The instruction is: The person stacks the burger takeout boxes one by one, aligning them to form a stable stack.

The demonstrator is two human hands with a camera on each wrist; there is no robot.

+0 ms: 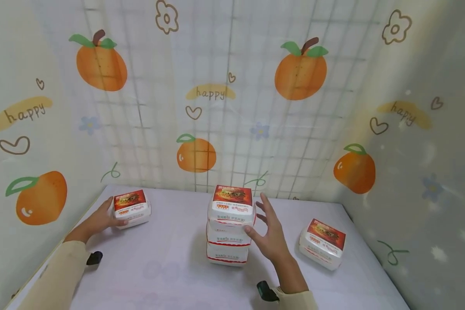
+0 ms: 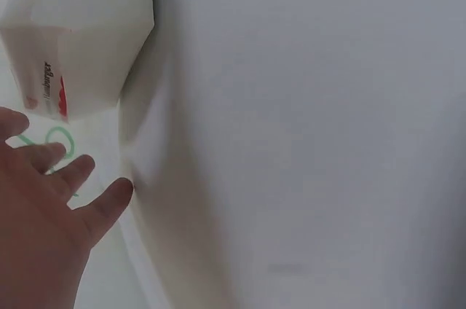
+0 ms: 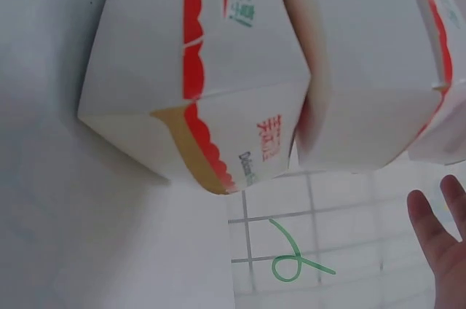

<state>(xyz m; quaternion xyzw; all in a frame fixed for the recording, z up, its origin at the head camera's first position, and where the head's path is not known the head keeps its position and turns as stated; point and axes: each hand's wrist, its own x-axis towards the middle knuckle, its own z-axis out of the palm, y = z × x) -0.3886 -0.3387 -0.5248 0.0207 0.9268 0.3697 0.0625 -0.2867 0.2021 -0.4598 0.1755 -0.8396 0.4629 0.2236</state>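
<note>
White burger boxes with red picture labels stand on the table. At the left, my left hand is spread around the near-left side of one burger box. Its thumb lies along the front, and in the left wrist view the spread fingers show a gap to that box. In the middle, three boxes form a stack. My right hand, fingers apart, is beside the top box, its thumb close to the front right corner. Whether the thumb touches is hard to tell.
Another burger box sits at the right of the white table. A curtain printed with oranges hangs behind and along both sides. Dark wrist camera mounts show below the hands.
</note>
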